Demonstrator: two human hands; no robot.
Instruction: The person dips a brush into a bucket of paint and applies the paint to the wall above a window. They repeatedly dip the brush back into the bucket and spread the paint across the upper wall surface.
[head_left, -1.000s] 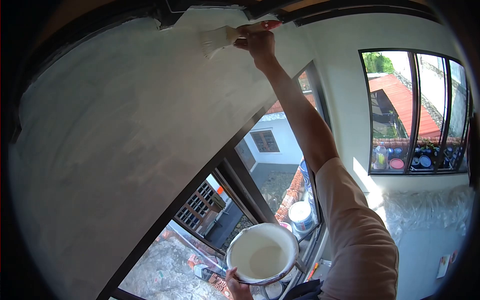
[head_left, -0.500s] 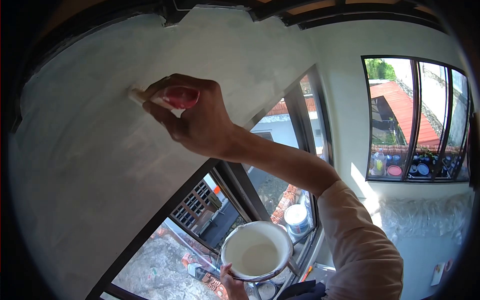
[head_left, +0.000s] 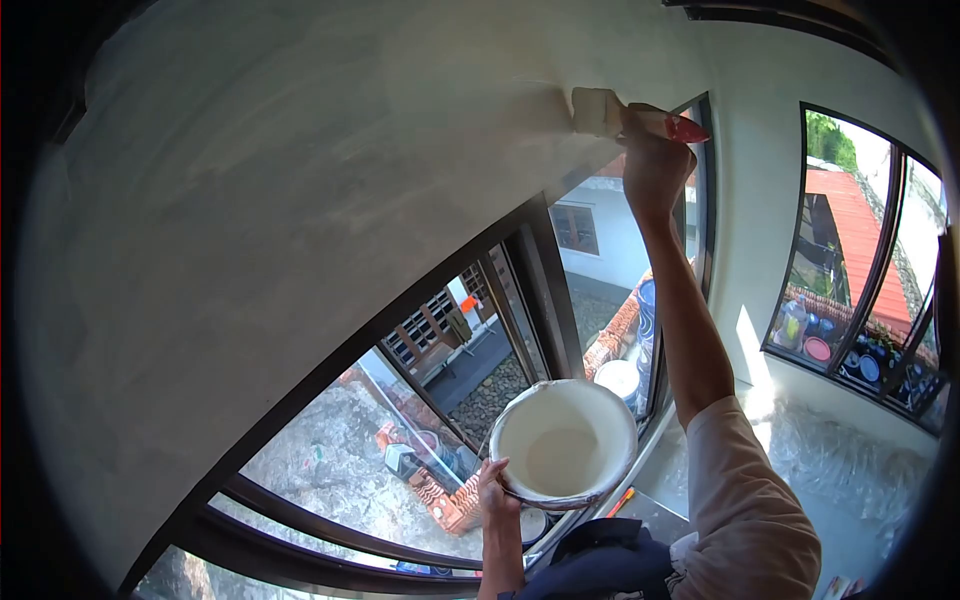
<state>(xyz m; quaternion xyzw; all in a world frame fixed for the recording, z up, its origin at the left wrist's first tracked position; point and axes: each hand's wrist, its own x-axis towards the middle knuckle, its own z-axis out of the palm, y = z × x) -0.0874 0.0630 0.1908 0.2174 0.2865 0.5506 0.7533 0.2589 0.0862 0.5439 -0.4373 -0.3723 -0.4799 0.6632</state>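
Right hand (head_left: 658,170) has its fingers wrapped around the handle of a wide flat paintbrush (head_left: 596,112), red handle end sticking out to the right, pale bristles pointing left. The bristles are right up at the grey-white wall (head_left: 330,220), near its sloping lower edge, with a shadow beside them; can't tell if the tips are actually touching. Left hand (head_left: 497,490) is down low, gripping the near left side of a paint bucket (head_left: 528,418) with fingers at the rim.

As for stuff in the way, the dark window frame (head_left: 552,290) runs right along the bottom of that wall, so the brush is working close to it. The bare right forearm and its pale sleeve (head_left: 745,490) cut across the frame's right end, and the bucket covers part of the glass. Over to the right there's a second window (head_left: 890,200) with a red roof (head_left: 855,240) outside, and crinkly clear plastic sheeting (head_left: 840,430) below it.

Containers: the held bucket is tilted open toward the camera, whitish paint (head_left: 562,462) pooled in the bottom and smears around the rim. Behind it is a white pail (head_left: 617,378), contents not readable. Past the second window, a clear plastic jug (head_left: 793,325) sits beside a pink lid (head_left: 817,349).
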